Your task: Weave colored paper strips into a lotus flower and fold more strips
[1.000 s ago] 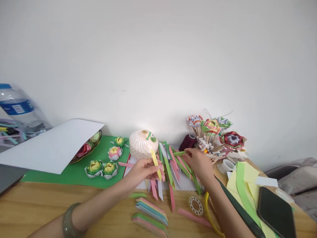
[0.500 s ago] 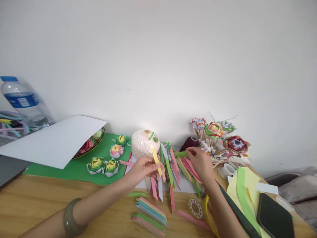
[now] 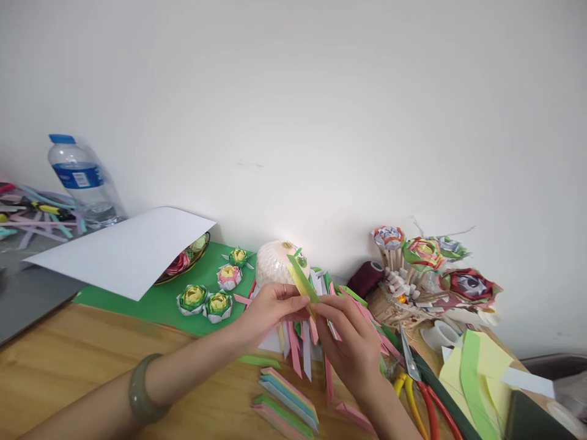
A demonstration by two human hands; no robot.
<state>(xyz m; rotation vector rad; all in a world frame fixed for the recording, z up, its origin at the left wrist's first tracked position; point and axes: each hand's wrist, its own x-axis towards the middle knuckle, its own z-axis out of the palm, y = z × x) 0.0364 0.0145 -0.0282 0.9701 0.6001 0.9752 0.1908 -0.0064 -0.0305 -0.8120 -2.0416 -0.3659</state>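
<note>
My left hand (image 3: 277, 305) pinches a yellow folded paper strip, mostly covered by a green folded paper strip (image 3: 300, 278) laid along it. At the lower end of the two strips, my right hand (image 3: 351, 333) has its fingers closed on the green one. Both hands meet above a pile of pink, green and white folded strips (image 3: 296, 354). Behind them sits a white netted round thing (image 3: 270, 263) with stickers on it. Two neat stacks of coloured strips (image 3: 288, 397) lie on the wood just below the hands.
Folded paper flowers (image 3: 192, 298) rest on a green sheet (image 3: 151, 311); more stand on sticks (image 3: 424, 253) at right. Scissors (image 3: 413, 360) and a purple thread spool (image 3: 367, 278) lie nearby. A water bottle (image 3: 80, 177) stands behind white paper (image 3: 132, 250) at left.
My right hand has lifted a green strip from the pile and moved left to my left hand. The green strip now lies against the yellow one. The view has shifted left.
</note>
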